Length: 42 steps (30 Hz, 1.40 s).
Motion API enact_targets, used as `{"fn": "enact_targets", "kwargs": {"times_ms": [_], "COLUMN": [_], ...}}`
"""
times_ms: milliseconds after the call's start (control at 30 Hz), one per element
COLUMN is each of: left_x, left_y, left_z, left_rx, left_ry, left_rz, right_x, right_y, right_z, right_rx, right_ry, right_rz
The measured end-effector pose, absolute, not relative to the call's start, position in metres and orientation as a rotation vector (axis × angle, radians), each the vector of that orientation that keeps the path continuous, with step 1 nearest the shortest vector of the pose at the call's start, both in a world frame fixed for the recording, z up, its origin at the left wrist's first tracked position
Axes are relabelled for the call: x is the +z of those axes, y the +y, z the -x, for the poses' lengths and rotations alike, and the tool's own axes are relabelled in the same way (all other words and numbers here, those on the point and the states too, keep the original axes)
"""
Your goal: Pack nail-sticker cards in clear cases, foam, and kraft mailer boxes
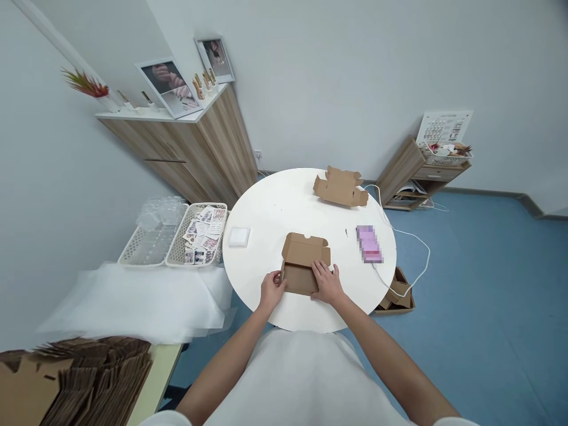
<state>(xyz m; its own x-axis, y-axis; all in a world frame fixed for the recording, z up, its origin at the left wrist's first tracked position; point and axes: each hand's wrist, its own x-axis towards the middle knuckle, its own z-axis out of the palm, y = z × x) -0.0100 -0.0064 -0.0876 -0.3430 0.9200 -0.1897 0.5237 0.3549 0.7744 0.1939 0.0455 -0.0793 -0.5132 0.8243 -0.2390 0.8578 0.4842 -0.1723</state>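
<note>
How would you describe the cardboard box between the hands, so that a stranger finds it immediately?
Start from the round white table. On its near side, the left hand and right hand touch a brown cardboard box, lid open. Only this one is touched; the other cardboard piece lies near the far edge.

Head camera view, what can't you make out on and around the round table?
All in the head view:
Right side of the open box: partly covered by the right hand.
Purple item: its details are lost under pixel blocks.
Printed cards: too small to read, and overlapping one another.
Cardboard stack: cut off by the picture's bottom edge.
Small dark speck on the table: too small to identify.
</note>
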Motion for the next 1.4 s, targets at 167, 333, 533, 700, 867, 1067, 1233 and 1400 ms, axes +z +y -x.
{"fn": "enact_targets", "kwargs": {"times_ms": [167,333,533,700,867,1067,1233,1400], "left_x": [-0.085,-0.086,-0.087,-0.089,-0.088,-0.084,-0.080,-0.067], "left_y": [-0.013,-0.006,0.002,0.000,0.000,0.001,-0.011,-0.013], "left_z": [0.015,0.016,0.021,0.023,0.020,0.012,0.021,0.033], "left_rx": [0.813,0.754,0.604,0.430,0.263,0.232,0.402,0.313], "left_ry": [1.929,1.949,1.981,1.949,2.008,2.051,1.920,1.656], "left_rz": [-1.263,-1.261,-1.311,-1.416,-1.452,-1.459,-1.467,-1.762], "right_x": [-0.079,-0.080,-0.082,-0.083,-0.083,-0.084,-0.082,-0.080], "right_y": [0.045,0.045,0.043,0.042,0.040,0.038,0.038,0.037], "right_z": [-0.191,-0.189,-0.191,-0.194,-0.195,-0.194,-0.196,-0.198], "right_rx": [-0.420,-0.414,-0.385,-0.372,-0.347,-0.342,-0.332,-0.339], "right_ry": [2.607,2.594,2.619,2.630,2.605,2.578,2.588,2.615], "right_rz": [-1.478,-1.419,-1.360,-1.286,-1.253,-1.278,-1.281,-1.283]}}
